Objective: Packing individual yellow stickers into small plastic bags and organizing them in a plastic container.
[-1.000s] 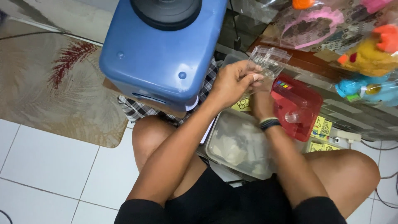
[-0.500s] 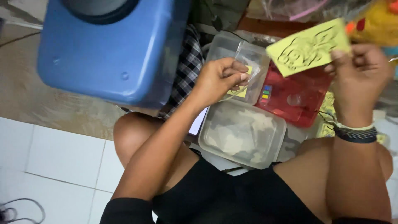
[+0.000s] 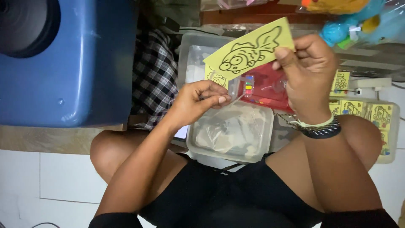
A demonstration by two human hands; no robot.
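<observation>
Lowered toward the red tray (image 3: 270,90), right fingers (image 3: 283,57) pinch the yellow fish card (image 3: 249,48).

Place: home floor or small stall doing craft-kit work, can't tell which.
Floor: white tiles (image 3: 55,177), person sits on them w/ bare knees out.
Stock: clear tubs (image 3: 230,133), a tray of yellow picture cards (image 3: 379,116), bagged plastic toys (image 3: 358,23) stacked close.
Also: big blue plastic bin (image 3: 71,67), checked cloth (image 3: 154,76) beside it.
</observation>
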